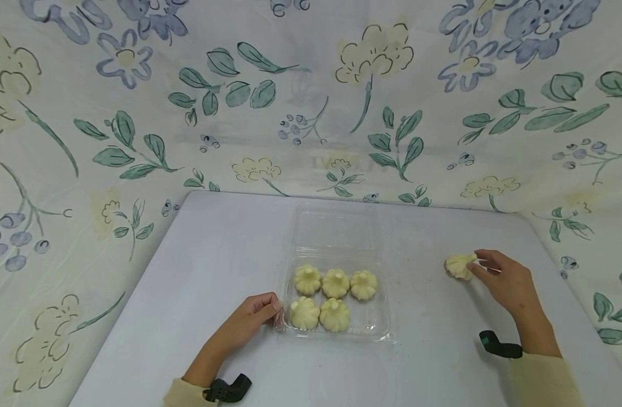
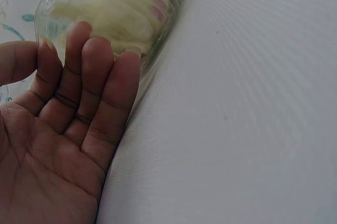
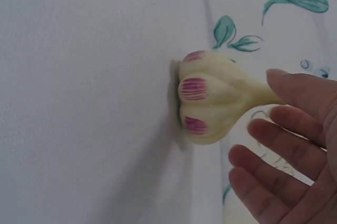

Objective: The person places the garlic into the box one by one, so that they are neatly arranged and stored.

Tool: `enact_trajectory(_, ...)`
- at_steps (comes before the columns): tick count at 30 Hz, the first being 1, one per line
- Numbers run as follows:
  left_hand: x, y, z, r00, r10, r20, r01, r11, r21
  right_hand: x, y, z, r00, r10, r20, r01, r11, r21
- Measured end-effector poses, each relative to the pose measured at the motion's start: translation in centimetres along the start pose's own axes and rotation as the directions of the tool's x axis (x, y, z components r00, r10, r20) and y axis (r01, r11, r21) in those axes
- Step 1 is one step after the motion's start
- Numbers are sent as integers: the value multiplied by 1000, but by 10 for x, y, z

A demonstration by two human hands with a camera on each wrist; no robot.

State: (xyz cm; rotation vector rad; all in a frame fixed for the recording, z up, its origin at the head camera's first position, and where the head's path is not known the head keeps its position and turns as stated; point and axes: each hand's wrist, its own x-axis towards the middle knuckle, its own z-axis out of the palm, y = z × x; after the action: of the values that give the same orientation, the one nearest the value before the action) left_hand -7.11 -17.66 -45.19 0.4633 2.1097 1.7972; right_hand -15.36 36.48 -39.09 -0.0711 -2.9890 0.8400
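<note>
A clear plastic clamshell container [image 1: 361,325] lies on the table with its lid [image 1: 336,226] folded back. Several pale garlic bulbs [image 1: 335,282] sit inside it in two rows, stems up. At the container's left rim, my left hand [image 1: 257,312] pinches the edge between thumb and fingers; in the left wrist view its fingertips [image 2: 97,56] touch the plastic wall. Off to the right, my right hand [image 1: 511,282] holds a single garlic bulb [image 1: 459,267] by its stem. Purple streaks mark that bulb [image 3: 210,98] in the right wrist view, where its base meets the tabletop.
The white table [image 1: 214,243] reaches back to a floral cloth [image 1: 311,124] hung behind and around it. Dark straps with small devices [image 1: 229,389] are worn on both wrists. The container's front right bay holds no bulb.
</note>
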Motion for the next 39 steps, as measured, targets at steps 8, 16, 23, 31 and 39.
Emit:
enact_trajectory(8,0,2,1,1000,-10,-6,10,1000,11,5,10,4,1000,4,-1,-4,997,71)
enact_trajectory(16,0,1,0,1000,-13,-13,13,1000,17,8,11,10,1000,-4,-12,5,996,84)
enact_trajectory(23,-1,3,1,1000,-22,-11,22,1000,7,7,9,13,1000,4,-30,-2,996,84)
enact_trajectory(31,-1,3,1,1000,-21,-10,21,1000,10,5,8,14,999,3,-40,-1,998,58)
enact_trajectory(39,0,2,1,1000,-20,-9,20,1000,16,4,10,17,998,-6,-70,9,999,43)
